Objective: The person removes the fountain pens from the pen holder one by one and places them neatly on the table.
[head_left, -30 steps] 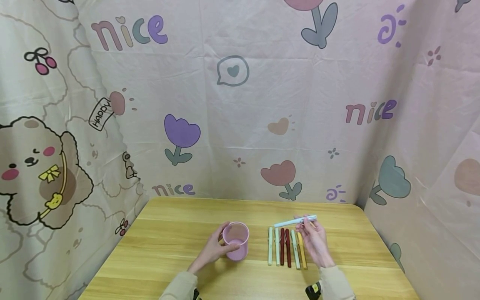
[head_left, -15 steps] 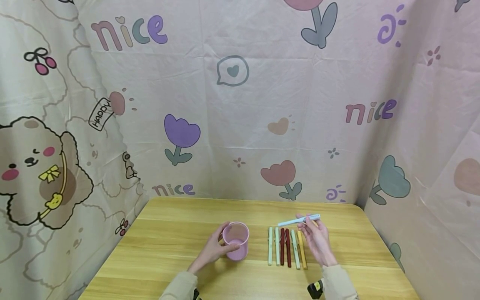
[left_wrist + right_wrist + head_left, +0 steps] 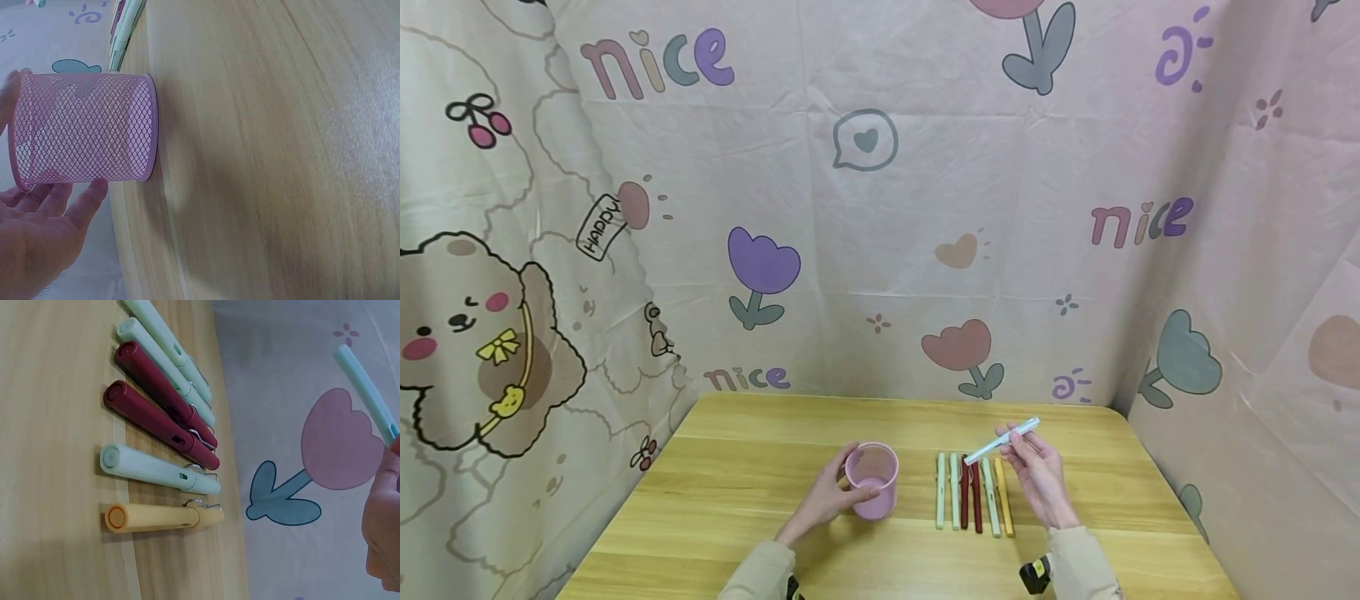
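On the left, my left hand holds a pink mesh pen cup, thumb on one side and fingers on the other; the cup stands upright on the table. My right hand pinches a light blue pen between thumb and fingers, raised above the far ends of a row of pens and slanting down to the left. That row holds two mint pens at left, two dark red pens, another mint pen and a yellow pen at right.
The wooden table reaches back to a printed cloth that hangs behind and along both sides. Between the cup and the row of pens lies a narrow strip of tabletop.
The light blue pen has shifted slightly right and turned from nearly level to a steeper slant, its left end lower. My right hand moved right with it; the left hand and cup stayed put.
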`<state>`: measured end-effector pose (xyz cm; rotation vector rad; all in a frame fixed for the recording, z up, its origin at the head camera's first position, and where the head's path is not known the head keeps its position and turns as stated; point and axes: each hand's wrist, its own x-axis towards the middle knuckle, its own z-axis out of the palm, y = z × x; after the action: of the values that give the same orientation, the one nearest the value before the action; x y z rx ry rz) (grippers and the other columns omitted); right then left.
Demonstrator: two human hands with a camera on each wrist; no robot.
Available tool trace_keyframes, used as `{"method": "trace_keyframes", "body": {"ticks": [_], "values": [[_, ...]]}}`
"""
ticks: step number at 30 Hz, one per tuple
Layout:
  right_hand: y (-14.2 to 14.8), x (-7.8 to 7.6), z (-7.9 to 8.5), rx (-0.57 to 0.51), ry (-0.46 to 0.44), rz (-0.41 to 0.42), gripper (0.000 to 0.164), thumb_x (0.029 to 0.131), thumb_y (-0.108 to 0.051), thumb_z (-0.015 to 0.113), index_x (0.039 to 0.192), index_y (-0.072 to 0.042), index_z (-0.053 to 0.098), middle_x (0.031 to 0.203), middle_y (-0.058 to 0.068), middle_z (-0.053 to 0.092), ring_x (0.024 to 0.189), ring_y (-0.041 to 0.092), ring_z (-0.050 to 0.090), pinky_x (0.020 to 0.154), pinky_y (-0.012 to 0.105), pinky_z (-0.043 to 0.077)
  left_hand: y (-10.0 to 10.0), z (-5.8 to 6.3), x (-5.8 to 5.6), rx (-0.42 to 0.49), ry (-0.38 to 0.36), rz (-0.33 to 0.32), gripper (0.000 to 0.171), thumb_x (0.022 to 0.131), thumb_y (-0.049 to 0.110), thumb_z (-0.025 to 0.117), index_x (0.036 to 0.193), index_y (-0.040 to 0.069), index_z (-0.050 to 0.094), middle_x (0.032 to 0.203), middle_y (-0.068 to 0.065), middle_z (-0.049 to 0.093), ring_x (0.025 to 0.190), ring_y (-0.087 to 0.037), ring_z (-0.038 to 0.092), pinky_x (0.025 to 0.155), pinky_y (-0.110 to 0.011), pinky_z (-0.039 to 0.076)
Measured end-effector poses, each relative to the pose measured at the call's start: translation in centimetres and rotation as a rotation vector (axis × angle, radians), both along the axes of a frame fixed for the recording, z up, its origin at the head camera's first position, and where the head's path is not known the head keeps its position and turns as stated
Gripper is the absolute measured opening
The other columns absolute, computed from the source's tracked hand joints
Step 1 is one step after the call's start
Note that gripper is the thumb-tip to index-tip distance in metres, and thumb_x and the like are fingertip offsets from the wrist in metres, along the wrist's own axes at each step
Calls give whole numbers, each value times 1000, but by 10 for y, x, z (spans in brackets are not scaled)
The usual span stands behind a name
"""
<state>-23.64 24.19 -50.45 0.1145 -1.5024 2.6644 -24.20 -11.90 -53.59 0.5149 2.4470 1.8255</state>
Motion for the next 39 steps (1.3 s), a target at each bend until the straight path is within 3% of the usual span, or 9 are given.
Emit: {"method": "trace_keyframes", "body": {"ticks": [9,24,26,32,39], "values": [[5,-2,1,91,26,-56,24,104,-8,51,110,-21,70,98,-4,78,74,1,59,64,11,52,0,-1,-1,-7,0,-4,93,82,13,83,154,-7,29,154,-35,36,140,-55,39,108,-57,51],[19,-4,1,281,-58,-198,12,100,-15,63,103,-25,68,84,-10,76,66,-1,55,59,12,48,0,0,0,-8,0,-7,93,82,14,83,153,-7,28,154,-36,36,138,-57,40,107,-58,51],[21,-5,-1,305,-81,-221,8,99,-17,65,107,-20,66,83,-11,76,65,0,55,58,12,48,0,0,-1,-6,1,-8,93,82,14,83,153,-8,28,154,-36,35,138,-57,40,107,-58,51],[27,-8,-7,403,-118,-273,30,98,-19,67,120,-2,56,79,-14,74,64,0,56,59,14,47,0,-1,-1,-10,1,-9,93,82,14,83,153,-8,28,153,-36,36,138,-57,40,107,-58,51],[36,-8,-13,474,-174,-310,18,96,-20,70,107,-9,61,75,-15,73,62,0,55,56,12,46,0,1,1,-18,-2,-7,93,82,14,83,154,-6,28,154,-36,35,138,-57,41,107,-58,51]]}}
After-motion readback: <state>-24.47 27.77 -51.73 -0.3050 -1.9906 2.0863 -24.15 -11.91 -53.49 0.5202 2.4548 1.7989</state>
